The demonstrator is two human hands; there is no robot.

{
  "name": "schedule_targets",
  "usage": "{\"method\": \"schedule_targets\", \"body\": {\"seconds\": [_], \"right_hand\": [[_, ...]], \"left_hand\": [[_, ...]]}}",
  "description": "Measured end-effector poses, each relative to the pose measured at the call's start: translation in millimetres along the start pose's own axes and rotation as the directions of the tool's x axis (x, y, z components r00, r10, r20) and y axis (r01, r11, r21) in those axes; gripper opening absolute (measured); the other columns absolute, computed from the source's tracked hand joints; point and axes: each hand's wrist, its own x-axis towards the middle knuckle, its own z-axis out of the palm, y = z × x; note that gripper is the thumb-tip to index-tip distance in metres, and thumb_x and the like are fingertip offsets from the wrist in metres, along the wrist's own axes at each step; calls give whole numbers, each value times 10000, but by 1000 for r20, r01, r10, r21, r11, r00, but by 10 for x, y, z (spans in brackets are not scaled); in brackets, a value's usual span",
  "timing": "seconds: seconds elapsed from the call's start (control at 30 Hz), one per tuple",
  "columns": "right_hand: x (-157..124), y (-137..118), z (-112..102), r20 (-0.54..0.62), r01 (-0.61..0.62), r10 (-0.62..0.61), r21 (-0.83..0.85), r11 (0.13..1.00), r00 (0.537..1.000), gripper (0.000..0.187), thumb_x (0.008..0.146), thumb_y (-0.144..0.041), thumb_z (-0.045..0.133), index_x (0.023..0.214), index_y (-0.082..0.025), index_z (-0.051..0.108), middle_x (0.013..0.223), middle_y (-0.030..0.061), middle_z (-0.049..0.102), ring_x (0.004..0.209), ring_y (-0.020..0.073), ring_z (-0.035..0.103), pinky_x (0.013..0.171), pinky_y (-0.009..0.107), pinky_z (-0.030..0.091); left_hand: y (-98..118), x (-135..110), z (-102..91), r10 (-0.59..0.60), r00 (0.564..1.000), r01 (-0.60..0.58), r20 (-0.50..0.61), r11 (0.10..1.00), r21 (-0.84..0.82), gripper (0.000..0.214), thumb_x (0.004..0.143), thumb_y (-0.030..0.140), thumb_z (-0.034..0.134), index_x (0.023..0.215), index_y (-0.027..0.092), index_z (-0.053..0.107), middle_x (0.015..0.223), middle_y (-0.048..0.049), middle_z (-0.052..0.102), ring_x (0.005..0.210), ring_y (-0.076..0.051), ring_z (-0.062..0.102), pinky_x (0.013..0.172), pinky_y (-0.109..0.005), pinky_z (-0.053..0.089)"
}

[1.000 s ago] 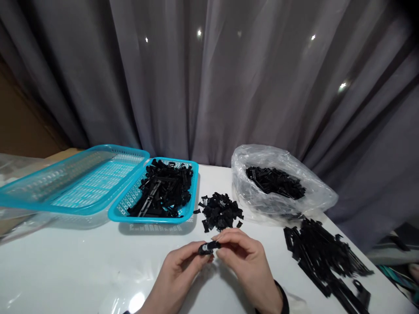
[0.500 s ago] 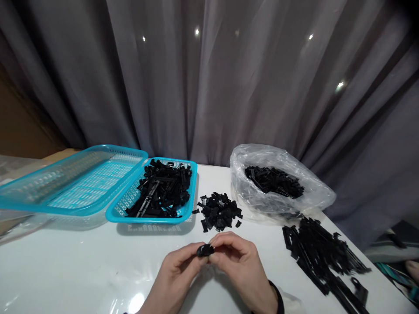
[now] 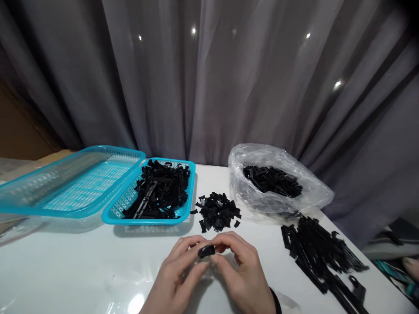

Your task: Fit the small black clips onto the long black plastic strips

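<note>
A small glossy black plastic piece point(image 3: 207, 251) is pinched between my two hands just above the white table point(image 3: 81, 261). My left hand point(image 3: 178, 272) has its thumb and fingers closed at the piece's left side. On the other side, the fingertips and thumb of my right hand point(image 3: 240, 266) close on its right end. The exact shape of the piece is partly covered by my fingers. Beyond my hands lies a heap of small black plastic pieces point(image 3: 218, 212).
At the left stands a blue basket point(image 3: 70, 213) beside a smaller blue basket point(image 3: 147, 221) full of black plastic parts. A clear plastic bag point(image 3: 252, 203) holds more black parts. Long black strips point(image 3: 322, 257) lie at the right table edge. A grey curtain point(image 3: 209, 87) hangs behind.
The black piece has turned slightly between my fingers, showing a smoother curved face. My left fingers have shifted and spread a little above it. The view has moved slightly.
</note>
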Motion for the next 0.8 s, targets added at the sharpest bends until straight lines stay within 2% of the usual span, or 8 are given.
{"method": "schedule_targets", "body": {"seconds": [0.1,0.27,0.43,0.63,0.73,0.8], "right_hand": [[-41,32,20,-18,26,-27,-62,998,999,178,815,-67,531,918,-193,604,819,-2,602,769,123,565,685,207,416],[-80,91,68,-22,96,-98,-90,991,995,195,818,-47,530,937,-193,578,833,-4,604,777,118,577,715,204,439],[-44,70,75,-17,75,-75,-25,997,997,225,789,-27,588,921,-205,628,805,-17,621,756,108,577,693,186,441],[-14,70,69,-5,-98,100,177,979,995,375,647,59,659,877,-233,713,809,-24,630,723,102,577,668,166,457],[-21,92,80,-3,-135,138,203,970,990,376,639,57,668,840,-251,749,798,-16,618,719,98,586,659,161,460],[-33,114,99,-16,-151,159,216,964,987,346,646,24,689,828,-262,760,793,-8,614,719,104,593,652,167,466]], "left_hand": [[90,-2,19,-111,992,118,51,982,-150,245,937,314,496,1119,269,654,1116,-46,579,1043,-194,553,858,-221,448],[89,21,33,-202,979,204,35,953,-225,245,934,347,505,825,195,662,943,-32,595,840,-161,567,729,-194,444],[34,6,24,-133,991,137,34,970,-201,260,942,334,485,794,188,643,928,-43,599,940,-195,570,783,-208,456],[35,-19,6,-60,998,60,-3,993,-105,238,953,291,467,909,221,690,1004,-39,633,1050,-193,559,878,-195,432],[43,-16,-4,-36,999,35,-8,997,-71,256,945,293,478,834,211,694,943,-38,657,1011,-189,585,844,-182,447],[40,-21,4,-56,998,55,-15,996,-72,264,936,310,491,830,208,710,976,-48,671,992,-189,600,851,-189,457]]}}
